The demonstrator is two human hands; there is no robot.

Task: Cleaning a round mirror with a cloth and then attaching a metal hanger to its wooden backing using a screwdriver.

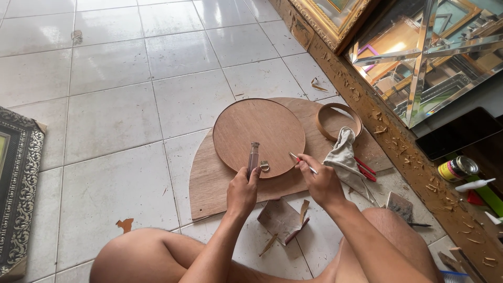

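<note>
A round brown wooden disc (259, 133) lies on a larger plywood sheet (209, 183) on the tiled floor. My left hand (242, 191) grips a slim tool with a wooden handle (253, 156), held upright on the disc's near edge beside a small metal hanger (264, 166). My right hand (320, 181) holds a thin pencil-like tool (303, 162) with its tip on the disc's right edge. My bare knees frame the bottom of the view.
A wooden ring (339, 120), a white cloth (343, 154) and red-handled pliers (364, 169) lie right of the disc. A folded sandpaper piece (283, 220) sits by my knees. Mirror frames (419, 52), a can (457, 169) and wood chips line the right; an ornate frame (18, 188) lies left.
</note>
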